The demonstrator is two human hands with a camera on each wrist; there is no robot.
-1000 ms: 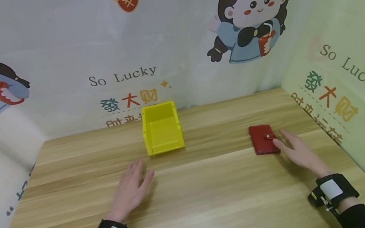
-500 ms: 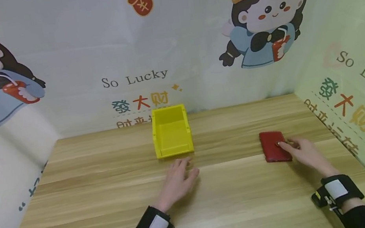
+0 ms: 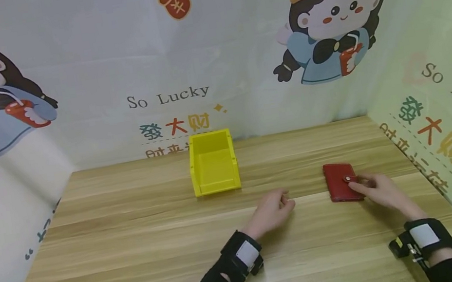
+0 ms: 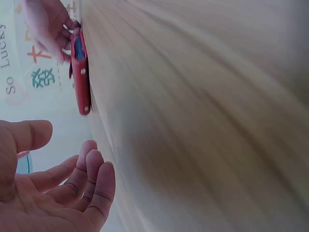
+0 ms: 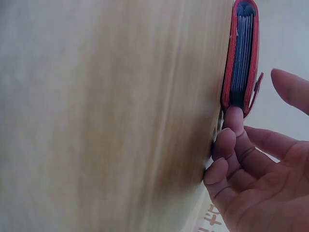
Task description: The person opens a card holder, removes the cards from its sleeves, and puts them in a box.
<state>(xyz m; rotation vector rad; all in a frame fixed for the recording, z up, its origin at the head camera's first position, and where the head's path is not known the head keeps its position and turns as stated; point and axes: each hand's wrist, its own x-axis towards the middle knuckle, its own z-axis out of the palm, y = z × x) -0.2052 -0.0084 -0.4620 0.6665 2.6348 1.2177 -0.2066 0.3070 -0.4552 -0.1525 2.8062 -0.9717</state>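
**Right beside the right hand: a red wallet lying flat on the table**

Flat on the wooden table (image 3: 146,252) lies the red wallet (image 3: 341,183), well over toward the person's right side and near the right-hand wall. Its long axis runs away from the person, front to back, with the snap tab on its right-hand long edge. The right-wrist view looks at one end of it, where blue inner leaves (image 5: 243,53) sit between the red covers.

The right hand (image 3: 382,191) is at the wallet's right edge. Its fingertips (image 5: 233,117) touch the near end of the wallet by the tab, the fingers lightly bent against the table edge of the cover, and the thumb (image 5: 291,88) stands off above it without closing. That is contact rather than a grip: nothing is pinched or lifted, and the wallet rests fully on the wood.

The left hand (image 3: 270,210) hovers low over the table to the left of the wallet, a clear gap away, fingers loosely curled and holding nothing; its wrist view shows the relaxed fingers (image 4: 91,181) with the wallet further off. So the wallet lies between the two hands, and the right is much the nearer.

Behind the left hand, toward the back wall, stands a yellow bin (image 3: 216,187), well apart from the wallet and to its left.
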